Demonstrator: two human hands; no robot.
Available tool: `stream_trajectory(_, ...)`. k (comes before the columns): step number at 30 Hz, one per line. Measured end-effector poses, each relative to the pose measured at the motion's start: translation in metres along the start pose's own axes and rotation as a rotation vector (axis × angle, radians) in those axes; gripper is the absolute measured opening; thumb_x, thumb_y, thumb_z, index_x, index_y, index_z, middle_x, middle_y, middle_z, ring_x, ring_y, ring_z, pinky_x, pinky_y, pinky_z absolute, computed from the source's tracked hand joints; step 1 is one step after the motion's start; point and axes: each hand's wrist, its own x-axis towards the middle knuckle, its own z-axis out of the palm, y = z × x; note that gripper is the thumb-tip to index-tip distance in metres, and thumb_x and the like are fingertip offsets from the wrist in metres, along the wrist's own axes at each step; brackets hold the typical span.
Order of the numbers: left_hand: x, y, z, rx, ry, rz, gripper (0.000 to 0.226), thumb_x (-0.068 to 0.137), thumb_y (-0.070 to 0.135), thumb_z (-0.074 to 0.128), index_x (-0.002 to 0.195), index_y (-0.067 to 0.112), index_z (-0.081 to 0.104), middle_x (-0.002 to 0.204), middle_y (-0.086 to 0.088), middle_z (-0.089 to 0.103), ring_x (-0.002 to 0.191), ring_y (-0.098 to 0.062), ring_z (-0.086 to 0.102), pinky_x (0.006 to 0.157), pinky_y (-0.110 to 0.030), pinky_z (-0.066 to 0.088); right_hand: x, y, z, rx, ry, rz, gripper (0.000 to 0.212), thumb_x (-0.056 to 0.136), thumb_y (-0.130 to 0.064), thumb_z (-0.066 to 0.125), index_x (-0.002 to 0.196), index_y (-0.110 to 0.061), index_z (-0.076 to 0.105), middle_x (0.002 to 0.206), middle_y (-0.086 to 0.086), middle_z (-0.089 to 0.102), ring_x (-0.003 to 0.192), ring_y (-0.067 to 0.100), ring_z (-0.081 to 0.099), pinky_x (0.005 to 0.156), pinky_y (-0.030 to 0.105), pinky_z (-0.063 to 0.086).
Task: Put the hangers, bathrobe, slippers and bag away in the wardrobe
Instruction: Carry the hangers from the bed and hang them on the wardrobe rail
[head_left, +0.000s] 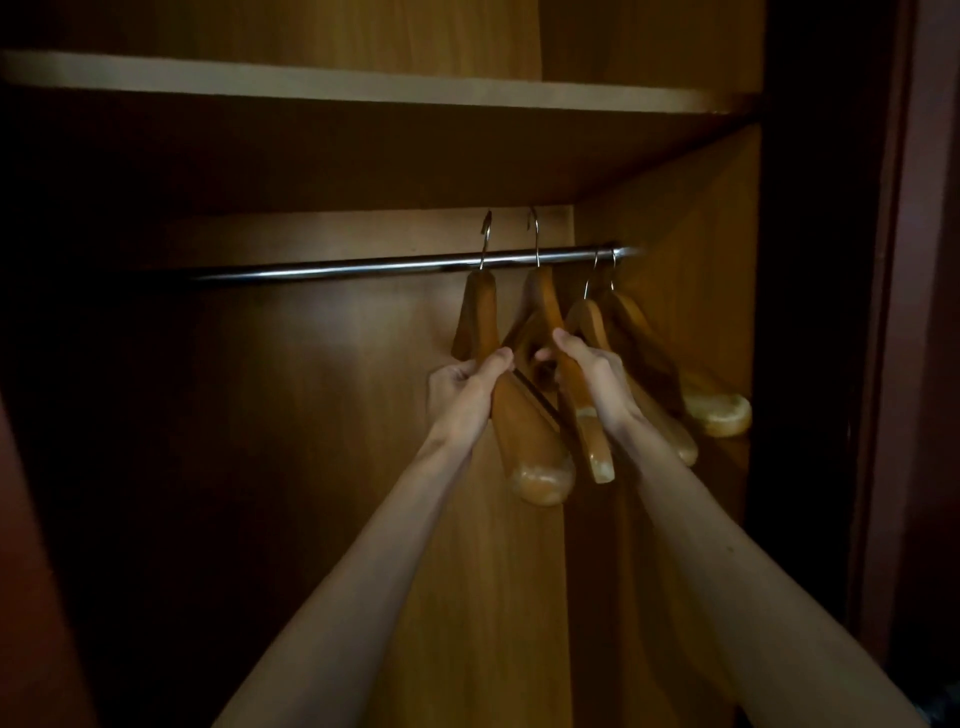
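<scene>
Inside the open wardrobe a chrome rail runs left to right under a shelf. My left hand grips a wooden hanger whose metal hook rises above the rail. My right hand grips a second wooden hanger, its hook also up over the rail. Whether these two hooks rest on the rail I cannot tell. Two more wooden hangers hang at the rail's right end, close to the side wall. Bathrobe, slippers and bag are out of view.
A wooden shelf spans the wardrobe above the rail. The right side panel stands just beyond the hanging hangers. A dark door frame borders the right. The left part of the wardrobe is in deep shadow.
</scene>
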Motion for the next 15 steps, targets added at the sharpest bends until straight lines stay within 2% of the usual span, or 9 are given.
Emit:
stream_trajectory(2, 0.013, -0.002, 0.007, -0.005, -0.038, 0.009, 0.032, 0.09, 0.037, 0.072, 0.089, 0.006, 0.079, 0.087, -0.02, 0.076, 0.083, -0.034, 0.074, 0.08, -0.046, 0.06, 0.016, 0.004, -0.003, -0.019, 0.018, 0.023, 0.041, 0.096, -0.051, 0.054, 0.094, -0.018, 0.078, 0.076, -0.011, 0.073, 0.084, 0.013, 0.067, 0.08, 0.032, 0.048)
stream_trajectory(5, 0.029, -0.007, 0.02, -0.004, -0.068, 0.014, 0.026, 0.09, 0.036, 0.072, 0.085, 0.012, 0.081, 0.081, -0.014, 0.076, 0.079, -0.027, 0.075, 0.076, -0.039, 0.06, 0.032, 0.016, -0.006, -0.019, 0.068, 0.049, 0.04, 0.095, -0.052, 0.054, 0.096, -0.019, 0.078, 0.096, -0.002, 0.075, 0.096, 0.016, 0.067, 0.08, 0.031, 0.048)
stream_trajectory(7, 0.036, -0.012, 0.028, -0.003, -0.086, 0.003, 0.022, 0.091, 0.033, 0.072, 0.08, 0.017, 0.082, 0.078, -0.008, 0.077, 0.076, -0.02, 0.074, 0.072, -0.032, 0.058, 0.039, 0.024, -0.007, -0.009, 0.078, 0.057, 0.04, 0.095, -0.05, 0.055, 0.098, -0.018, 0.078, 0.1, 0.0, 0.075, 0.097, 0.015, 0.068, 0.08, 0.031, 0.049)
stream_trajectory(10, 0.041, -0.021, 0.036, -0.011, -0.118, -0.013, 0.024, 0.092, 0.031, 0.071, 0.071, 0.027, 0.081, 0.078, -0.001, 0.078, 0.082, -0.017, 0.074, 0.075, -0.029, 0.059, 0.046, 0.032, -0.011, -0.009, 0.014, 0.152, 0.044, 0.098, -0.049, 0.054, 0.115, -0.013, 0.072, 0.112, 0.004, 0.073, 0.093, 0.014, 0.066, 0.097, 0.042, 0.052)
stream_trajectory(12, 0.044, -0.026, 0.04, -0.011, -0.12, -0.027, 0.024, 0.092, 0.03, 0.071, 0.071, 0.027, 0.081, 0.079, 0.001, 0.078, 0.083, -0.016, 0.074, 0.074, -0.027, 0.059, 0.05, 0.037, -0.015, 0.008, -0.011, 0.203, 0.048, 0.1, -0.047, 0.05, 0.125, -0.009, 0.066, 0.112, 0.007, 0.068, 0.09, 0.013, 0.062, 0.104, 0.045, 0.049)
stream_trajectory(15, 0.048, -0.033, 0.045, -0.011, -0.116, -0.041, 0.021, 0.093, 0.03, 0.07, 0.076, 0.023, 0.08, 0.078, 0.0, 0.078, 0.075, -0.011, 0.074, 0.063, -0.02, 0.055, 0.053, 0.049, -0.017, 0.038, 0.004, 0.214, 0.048, 0.102, -0.044, 0.048, 0.128, -0.008, 0.063, 0.121, 0.011, 0.068, 0.096, 0.015, 0.062, 0.106, 0.045, 0.048)
